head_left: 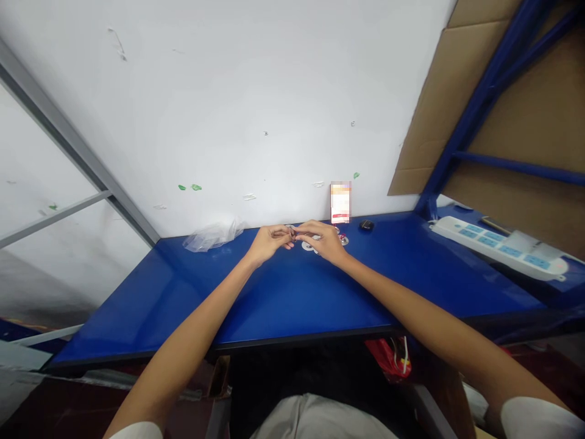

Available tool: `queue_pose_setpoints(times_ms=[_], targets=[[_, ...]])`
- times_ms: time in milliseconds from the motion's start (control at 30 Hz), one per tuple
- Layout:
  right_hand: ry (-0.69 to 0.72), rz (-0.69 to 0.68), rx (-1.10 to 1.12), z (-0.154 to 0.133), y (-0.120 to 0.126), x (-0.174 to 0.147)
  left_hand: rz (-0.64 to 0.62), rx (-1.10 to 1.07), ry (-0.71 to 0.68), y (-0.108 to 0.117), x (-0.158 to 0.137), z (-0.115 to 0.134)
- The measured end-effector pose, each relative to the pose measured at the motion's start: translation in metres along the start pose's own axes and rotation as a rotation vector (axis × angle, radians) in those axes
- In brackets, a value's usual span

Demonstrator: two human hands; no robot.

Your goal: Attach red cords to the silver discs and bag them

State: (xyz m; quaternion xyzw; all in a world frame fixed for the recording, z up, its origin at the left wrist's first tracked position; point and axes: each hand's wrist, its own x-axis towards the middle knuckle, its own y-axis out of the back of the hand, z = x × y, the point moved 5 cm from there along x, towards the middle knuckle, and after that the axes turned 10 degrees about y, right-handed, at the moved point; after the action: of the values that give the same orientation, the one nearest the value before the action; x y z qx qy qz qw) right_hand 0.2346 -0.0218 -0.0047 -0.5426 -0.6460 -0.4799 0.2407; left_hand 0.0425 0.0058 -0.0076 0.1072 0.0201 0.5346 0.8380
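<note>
Both arms reach forward over the blue table (274,305), and the hands meet near its back edge. My left hand (270,242) is closed, its fingertips pinching a small, shiny metallic thing too small to make out. From the other side my right hand (322,239) touches the same spot, thumb and fingers pinched together. Just beneath and beside the right hand lie several small round silvery discs (344,241), partly hidden by its fingers. Bits of red show among them.
A phone (340,204) with a lit screen leans upright on the white wall. Right of it sits a small black object (366,225). A crumpled clear plastic bag (214,235) lies at the back left. A white power strip (498,249) rests at the right, by the blue metal frame (475,116).
</note>
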Motion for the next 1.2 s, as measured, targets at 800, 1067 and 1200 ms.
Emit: queue_pose_setpoints(times_ms=[800, 1067, 1200], targets=[[-0.005, -0.037, 0.03, 0.0037, -0.0048, -0.0011, -0.119, 0.105, -0.081, -0.0047, 0.0053, -0.0061], [0.012, -0.014, 0.022, 0.0062, -0.004, -0.0016, -0.1, 0.126, -0.094, -0.0051, 0.005, -0.0067], [0.022, -0.002, 0.04, 0.0068, -0.0032, -0.0019, -0.055, 0.149, -0.088, -0.0073, 0.0053, -0.0095]])
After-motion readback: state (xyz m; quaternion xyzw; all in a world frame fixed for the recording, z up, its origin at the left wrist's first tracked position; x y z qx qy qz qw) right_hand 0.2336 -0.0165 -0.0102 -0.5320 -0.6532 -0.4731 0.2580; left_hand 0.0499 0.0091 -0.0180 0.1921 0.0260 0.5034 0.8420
